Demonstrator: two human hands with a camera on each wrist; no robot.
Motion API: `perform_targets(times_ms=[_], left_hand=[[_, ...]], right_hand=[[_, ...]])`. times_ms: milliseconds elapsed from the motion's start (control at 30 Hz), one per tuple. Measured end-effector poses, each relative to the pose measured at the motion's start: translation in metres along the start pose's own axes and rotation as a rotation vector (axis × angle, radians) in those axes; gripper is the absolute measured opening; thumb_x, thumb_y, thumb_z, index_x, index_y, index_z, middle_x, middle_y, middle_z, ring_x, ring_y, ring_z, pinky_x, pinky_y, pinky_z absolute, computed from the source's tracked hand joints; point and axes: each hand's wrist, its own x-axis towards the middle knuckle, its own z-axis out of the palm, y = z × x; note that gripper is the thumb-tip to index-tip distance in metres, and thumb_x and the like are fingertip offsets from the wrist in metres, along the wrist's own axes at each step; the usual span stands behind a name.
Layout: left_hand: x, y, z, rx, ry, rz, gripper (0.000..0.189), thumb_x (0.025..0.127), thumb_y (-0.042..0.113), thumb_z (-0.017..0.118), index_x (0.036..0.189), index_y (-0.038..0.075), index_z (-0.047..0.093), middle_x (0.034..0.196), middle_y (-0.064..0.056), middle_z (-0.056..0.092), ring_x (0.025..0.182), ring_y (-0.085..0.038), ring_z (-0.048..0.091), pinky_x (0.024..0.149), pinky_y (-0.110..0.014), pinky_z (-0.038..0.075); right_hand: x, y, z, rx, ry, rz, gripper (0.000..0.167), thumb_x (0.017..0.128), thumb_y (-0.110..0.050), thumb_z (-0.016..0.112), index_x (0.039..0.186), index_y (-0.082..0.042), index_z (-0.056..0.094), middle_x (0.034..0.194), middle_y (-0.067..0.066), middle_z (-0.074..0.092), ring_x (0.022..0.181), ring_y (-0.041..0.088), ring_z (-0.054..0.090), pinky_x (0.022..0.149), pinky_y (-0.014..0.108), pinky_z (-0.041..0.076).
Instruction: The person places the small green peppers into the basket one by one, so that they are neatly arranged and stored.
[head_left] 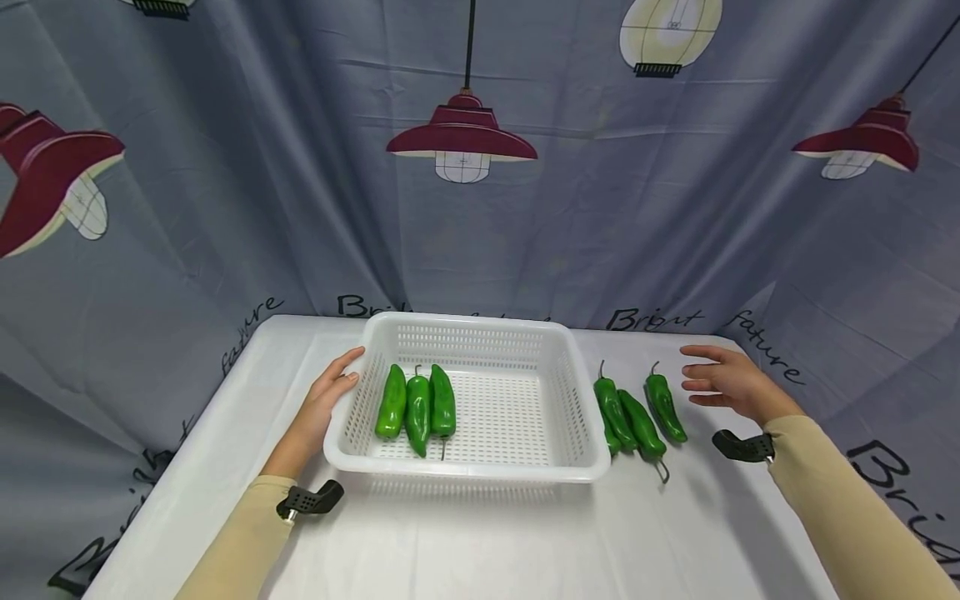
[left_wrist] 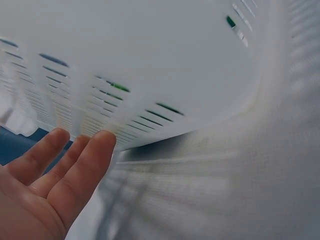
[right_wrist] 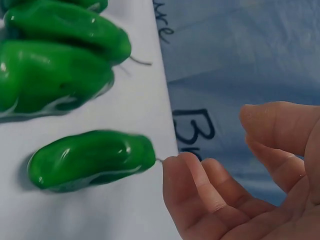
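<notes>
A white plastic basket (head_left: 468,472) with slotted walls holds three green peppers (head_left: 417,412) side by side at its left. My left hand (head_left: 318,404) is at the basket's left side, fingers extended; the left wrist view shows the fingertips (left_wrist: 102,145) close against the slotted wall, though contact is hard to tell. To the right of the basket lie several more green peppers (head_left: 641,425). One pepper (head_left: 664,407) lies slightly apart, nearest my right hand (head_left: 731,385). That hand hovers beside it with spread, loosely bent fingers and holds nothing.
A white cloth (head_left: 480,533) covers the table. Behind and at both sides hangs a grey-blue curtain (head_left: 570,233) printed with lamps and lettering. The loose peppers lie close to the basket's right wall, some partly hidden by it.
</notes>
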Motion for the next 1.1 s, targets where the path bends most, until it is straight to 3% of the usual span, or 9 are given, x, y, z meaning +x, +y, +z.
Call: perform_targets(times_ms=[233, 400, 633, 933, 1100], left_hand=[[0.0, 0.002, 0.001, -0.009, 0.008, 0.001, 0.054, 0.112, 0.027, 0.035, 0.162, 0.013, 0.022, 0.168, -0.017, 0.025, 0.142, -0.028, 0.044, 0.097, -0.015, 0.051], [0.0, 0.001, 0.001, -0.013, 0.008, 0.007, 0.054, 0.112, 0.026, 0.034, 0.162, 0.013, 0.022, 0.169, -0.016, 0.023, 0.148, -0.039, 0.035, 0.097, -0.014, 0.05], [0.0, 0.0, 0.001, -0.02, 0.002, 0.012, 0.054, 0.112, 0.025, 0.034, 0.162, 0.012, 0.021, 0.169, -0.015, 0.022, 0.149, -0.041, 0.032, 0.098, -0.014, 0.05], [0.001, 0.0, 0.001, -0.014, 0.003, 0.018, 0.054, 0.111, 0.024, 0.034, 0.162, 0.012, 0.022, 0.17, -0.017, 0.02, 0.151, -0.043, 0.03, 0.097, -0.012, 0.049], [0.001, -0.001, 0.001, -0.012, 0.006, 0.014, 0.054, 0.111, 0.024, 0.033, 0.162, 0.013, 0.022, 0.17, -0.017, 0.021, 0.151, -0.044, 0.031, 0.097, -0.013, 0.049]], right_hand=[[0.008, 0.017, -0.001, -0.015, 0.026, 0.048, 0.069, 0.106, -0.016, 0.052, 0.161, 0.003, 0.015, 0.157, 0.036, 0.026, 0.1, 0.008, 0.066, 0.091, 0.035, 0.061], [0.018, 0.032, 0.002, -0.014, 0.045, 0.08, 0.07, 0.105, -0.019, 0.053, 0.161, 0.003, 0.016, 0.156, 0.036, 0.027, 0.107, 0.017, 0.064, 0.091, 0.036, 0.061], [0.025, 0.045, 0.009, 0.013, 0.047, 0.102, 0.071, 0.104, -0.017, 0.057, 0.16, 0.004, 0.019, 0.143, 0.031, 0.043, 0.103, 0.017, 0.065, 0.091, 0.038, 0.061], [0.032, 0.054, 0.018, 0.023, 0.041, 0.098, 0.068, 0.103, -0.013, 0.056, 0.159, 0.003, 0.022, 0.112, 0.004, 0.065, 0.09, 0.009, 0.066, 0.09, 0.039, 0.061], [0.034, 0.059, 0.023, 0.011, 0.043, 0.089, 0.064, 0.102, -0.012, 0.055, 0.157, 0.003, 0.027, 0.119, 0.009, 0.063, 0.092, 0.01, 0.063, 0.09, 0.039, 0.06]])
